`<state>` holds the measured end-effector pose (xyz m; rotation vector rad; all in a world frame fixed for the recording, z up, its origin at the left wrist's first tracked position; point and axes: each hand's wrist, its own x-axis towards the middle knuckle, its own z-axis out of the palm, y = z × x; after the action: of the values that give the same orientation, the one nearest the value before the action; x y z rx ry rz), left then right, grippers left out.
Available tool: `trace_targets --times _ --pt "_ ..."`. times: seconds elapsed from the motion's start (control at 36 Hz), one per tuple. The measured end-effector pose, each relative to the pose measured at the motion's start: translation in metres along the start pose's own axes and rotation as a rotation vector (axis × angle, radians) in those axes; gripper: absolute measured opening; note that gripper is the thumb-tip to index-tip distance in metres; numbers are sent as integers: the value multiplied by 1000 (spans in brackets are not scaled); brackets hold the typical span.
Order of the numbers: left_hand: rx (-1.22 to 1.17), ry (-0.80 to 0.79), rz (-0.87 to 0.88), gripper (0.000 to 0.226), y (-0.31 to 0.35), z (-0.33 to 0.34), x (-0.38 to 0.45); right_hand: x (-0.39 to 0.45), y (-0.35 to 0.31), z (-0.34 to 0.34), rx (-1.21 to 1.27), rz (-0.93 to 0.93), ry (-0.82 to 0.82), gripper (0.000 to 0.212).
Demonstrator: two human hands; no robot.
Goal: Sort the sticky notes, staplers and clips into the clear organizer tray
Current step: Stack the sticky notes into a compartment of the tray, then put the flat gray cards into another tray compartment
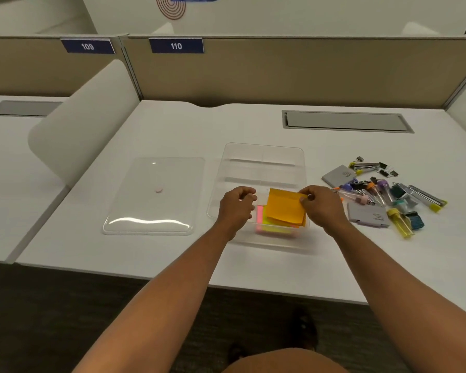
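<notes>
A clear organizer tray (262,154) lies at the middle of the white desk. Its near compartment holds pink and yellow sticky notes (264,224). Over them an orange sticky note pad (285,208) is tilted up, and my right hand (320,205) pinches its far right corner. My left hand (236,204) hovers at the tray's left wall with curled fingers that hold nothing. To the right of the tray lies a loose pile of clips and small staplers (382,192), with two grey flat cases (367,215) among them.
The tray's clear lid (151,200) lies flat to the left, with a small pink disc on it. A white divider panel (84,122) slants up at the desk's left. A grey cable hatch (345,121) sits at the back right.
</notes>
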<state>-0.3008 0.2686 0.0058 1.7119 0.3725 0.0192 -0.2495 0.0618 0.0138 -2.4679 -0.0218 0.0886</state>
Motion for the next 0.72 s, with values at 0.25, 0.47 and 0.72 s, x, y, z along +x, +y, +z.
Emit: trace_targets --times 0.25,0.47,0.72 --pt "42 -1 18 24 -1 7 -1 -8 -9 21 -441 -205 10 27" --pt "129 6 90 22 7 30 -2 -9 -1 23 -232 -202 69 33" --pt "190 -43 149 22 16 73 0 -11 36 -2 -114 -141 152 21"
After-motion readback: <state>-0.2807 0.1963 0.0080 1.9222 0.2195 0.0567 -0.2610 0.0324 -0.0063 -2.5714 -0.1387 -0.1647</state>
